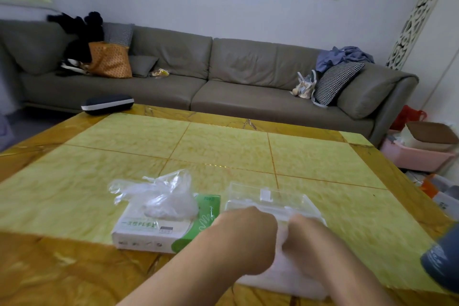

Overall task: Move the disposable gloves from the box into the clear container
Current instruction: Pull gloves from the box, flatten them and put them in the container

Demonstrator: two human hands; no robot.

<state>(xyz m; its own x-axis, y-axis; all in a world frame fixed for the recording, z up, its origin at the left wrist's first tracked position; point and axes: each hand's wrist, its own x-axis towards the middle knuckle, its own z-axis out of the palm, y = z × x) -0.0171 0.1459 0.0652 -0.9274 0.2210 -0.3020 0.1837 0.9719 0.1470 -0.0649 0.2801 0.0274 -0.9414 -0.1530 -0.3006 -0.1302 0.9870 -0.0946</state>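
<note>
Two clumps of disposable gloves are in play. One stack (280, 266) lies flat and milky-white under my wrists, running from the near table edge at 6 o'clock up into the clear container (270, 196); I cannot tell how much of it is already inside, since my hands cover the join. The other, a crumpled loose bunch (161, 194), sits on top of the box (159, 226) at 9 o'clock from the container, thin, glossy, see-through film with fingers sticking out toward 10 o'clock.

My left hand (243, 238) and right hand (310, 238) are side by side, knuckles up, each grip curled down onto the stack; the fingertips are hidden, so I judge rather than see that they pinch the film. I hold with both because the sheets are slippery and would fan apart under one hand.

Box and container touch or nearly touch, side by side, which keeps the carry short. The container looks open toward me, with a small white tab on its far wall at 12 o'clock.

Beyond, the yellow-tiled table (223, 146) is bare apart from a dark case (106, 104) at its far left corner, 11 o'clock, and a grey sofa (198, 77) behind.
</note>
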